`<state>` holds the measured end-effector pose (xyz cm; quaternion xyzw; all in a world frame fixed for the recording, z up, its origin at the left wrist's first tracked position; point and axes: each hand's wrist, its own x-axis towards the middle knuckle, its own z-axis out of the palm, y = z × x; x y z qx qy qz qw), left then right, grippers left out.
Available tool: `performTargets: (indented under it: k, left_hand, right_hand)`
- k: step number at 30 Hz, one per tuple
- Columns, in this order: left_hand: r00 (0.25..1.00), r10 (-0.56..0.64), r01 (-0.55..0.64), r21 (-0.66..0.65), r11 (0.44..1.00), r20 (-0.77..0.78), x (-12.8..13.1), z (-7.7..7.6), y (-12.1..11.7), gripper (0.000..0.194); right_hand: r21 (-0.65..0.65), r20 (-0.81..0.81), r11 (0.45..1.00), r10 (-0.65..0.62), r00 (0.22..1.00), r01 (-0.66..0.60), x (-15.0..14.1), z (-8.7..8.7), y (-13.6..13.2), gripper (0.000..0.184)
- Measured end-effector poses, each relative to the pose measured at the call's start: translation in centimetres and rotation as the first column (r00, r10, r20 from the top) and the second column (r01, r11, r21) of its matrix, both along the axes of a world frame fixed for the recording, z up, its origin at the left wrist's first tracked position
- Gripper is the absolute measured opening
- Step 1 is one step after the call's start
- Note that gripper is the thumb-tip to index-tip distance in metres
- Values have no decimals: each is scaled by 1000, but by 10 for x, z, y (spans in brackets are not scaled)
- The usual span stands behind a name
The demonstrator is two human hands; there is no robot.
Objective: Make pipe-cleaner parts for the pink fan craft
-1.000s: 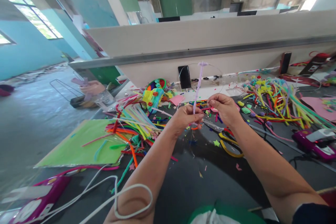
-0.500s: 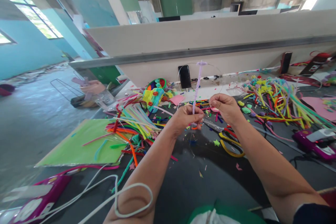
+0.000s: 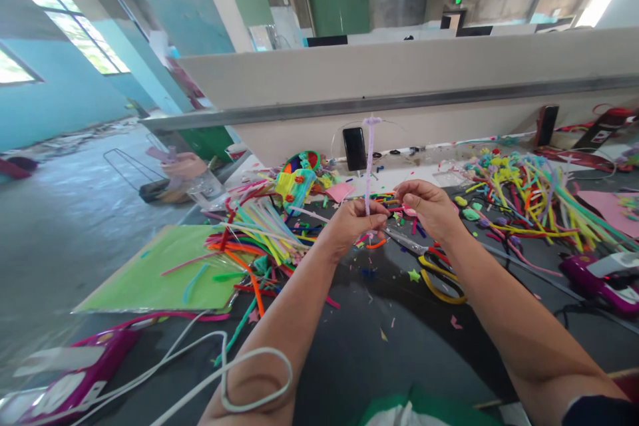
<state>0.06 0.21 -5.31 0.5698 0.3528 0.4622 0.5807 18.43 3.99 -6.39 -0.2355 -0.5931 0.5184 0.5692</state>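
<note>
My left hand (image 3: 355, 225) is closed, its thumb and fingers pinching the lower part of a lavender pipe cleaner (image 3: 369, 166). The pipe cleaner stands upright, with a short fuzzy crosspiece at its top. A thin wire (image 3: 344, 128) arcs out on both sides of that top and fades toward my hands. To the right, my right hand (image 3: 428, 208) is closed in a pinch, apart from the left; it seems to grip the faint wire's end, mostly hidden by the fingers. Yellow-handled scissors (image 3: 442, 279) lie on the dark table below my right hand.
Bundles of coloured pipe cleaners lie at left (image 3: 264, 233) and right (image 3: 529, 193). A green sheet (image 3: 150, 266) is at the left. A phone (image 3: 355, 148) leans on the partition. White cable (image 3: 224, 373) loops over my left forearm; purple power strips (image 3: 94, 366) lie at both sides.
The view has shifted slightly, so the background sits further right. The pipe cleaner's top has swung a little left and it stands straighter. Both hands keep their pinch.
</note>
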Motion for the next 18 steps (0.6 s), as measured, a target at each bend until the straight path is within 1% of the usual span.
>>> performTargets:
  k: [4, 10, 15, 18]
  left_hand:
    - [1000, 25, -25, 21, 999, 14, -2, -4, 5, 24]
    - [998, 62, -60, 57, 997, -27, -1, -10, 10, 24]
    - [994, 73, -69, 47, 996, -76, -1, -15, 13, 25]
    - [992, 63, -57, 55, 997, -109, 1, -16, 13, 25]
  right_hand:
    - [-46, -10, 999, 4, 1000, -5, -7, -8, 3, 16]
    - [-118, -40, 993, 11, 999, -16, -15, -19, 6, 15]
    - [-120, -55, 993, -10, 998, 4, -17, -17, 2, 18]
    - [-121, -25, 991, -61, 998, 57, -18, -13, -2, 19]
